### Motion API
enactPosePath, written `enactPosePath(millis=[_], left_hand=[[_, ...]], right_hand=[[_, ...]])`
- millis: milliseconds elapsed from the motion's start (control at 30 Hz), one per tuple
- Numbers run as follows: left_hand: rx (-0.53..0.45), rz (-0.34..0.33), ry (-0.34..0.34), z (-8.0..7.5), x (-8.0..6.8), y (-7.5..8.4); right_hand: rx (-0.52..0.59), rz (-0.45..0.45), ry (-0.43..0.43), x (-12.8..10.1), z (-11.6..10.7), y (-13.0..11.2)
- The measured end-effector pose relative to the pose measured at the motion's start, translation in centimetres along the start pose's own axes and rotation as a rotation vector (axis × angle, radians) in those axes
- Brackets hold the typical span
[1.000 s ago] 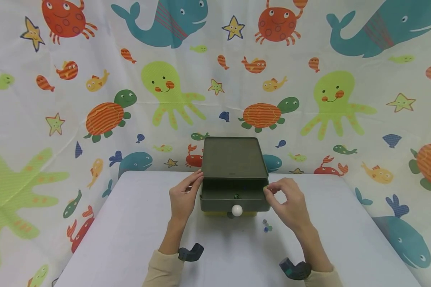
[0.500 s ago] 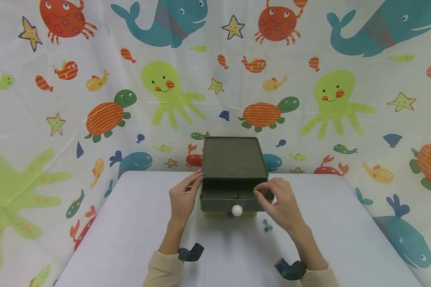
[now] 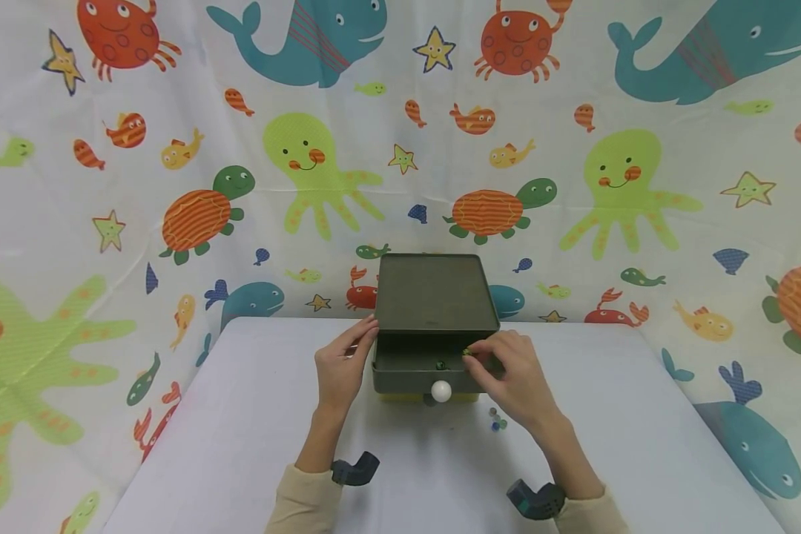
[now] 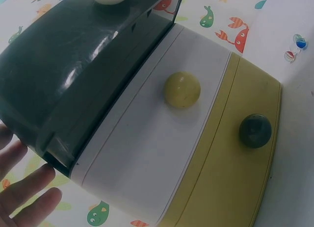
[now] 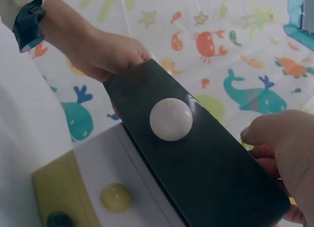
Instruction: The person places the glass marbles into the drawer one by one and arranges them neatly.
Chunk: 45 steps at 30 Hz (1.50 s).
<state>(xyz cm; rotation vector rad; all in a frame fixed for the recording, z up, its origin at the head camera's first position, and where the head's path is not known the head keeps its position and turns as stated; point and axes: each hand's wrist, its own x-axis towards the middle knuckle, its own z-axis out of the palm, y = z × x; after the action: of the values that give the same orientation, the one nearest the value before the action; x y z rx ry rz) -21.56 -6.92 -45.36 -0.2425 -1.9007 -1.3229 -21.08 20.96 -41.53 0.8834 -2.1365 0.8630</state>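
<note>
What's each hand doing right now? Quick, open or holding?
Left hand: open, at the side of the cabinet.
Right hand: closed, pinching a small yellow-green marble at the open drawer.

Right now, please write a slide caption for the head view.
Right hand pinches a small marble over the open drawer, left hand at the side of the cabinet.

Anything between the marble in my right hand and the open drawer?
Nothing visible: your right hand pinches the small round yellow-green marble over the open dark green rectangular drawer. A small round dark green marble lies inside, off to the left.
</note>
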Motion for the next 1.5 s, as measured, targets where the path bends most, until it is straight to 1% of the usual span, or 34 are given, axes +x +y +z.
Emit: enactPosePath(millis=[367,533,733,867,1000,1233,1433,1500], left_hand=[[-0.002,-0.006,-0.007,0.1,0.1,0.1],[0.01,-0.008,-0.003,0.1,0.0,0.3],[0.029,-0.025,0.002,0.1,0.0,1.0],[0.031,-0.023,0.008,0.1,0.1,1.2],[0.034,-0.013,0.008,0.1,0.1,0.8],[0.008,-0.007,-0.001,0.0,0.0,0.0],[0.005,-0.003,0.006,0.0,0.0,0.0],[0.012,-0.002,0.008,0.1,0.0,0.0]], right_hand=[[-0.001,-0.012,-0.024,0.2,0.3,-0.1],[-0.008,-0.015,-0.02,0.2,0.4,0.0],[0.004,0.018,-0.004,0.1,0.0,-0.2],[0.006,0.029,0.0,0.0,-0.2,-0.2],[-0.005,0.019,0.011,0.0,-0.3,-0.2],[0.006,0.015,0.016,-0.1,-0.9,-0.2],[-0.013,0.0,0.057,-0.4,-1.3,0.1],[-0.018,0.008,0.066,-0.4,-1.4,0.1]])
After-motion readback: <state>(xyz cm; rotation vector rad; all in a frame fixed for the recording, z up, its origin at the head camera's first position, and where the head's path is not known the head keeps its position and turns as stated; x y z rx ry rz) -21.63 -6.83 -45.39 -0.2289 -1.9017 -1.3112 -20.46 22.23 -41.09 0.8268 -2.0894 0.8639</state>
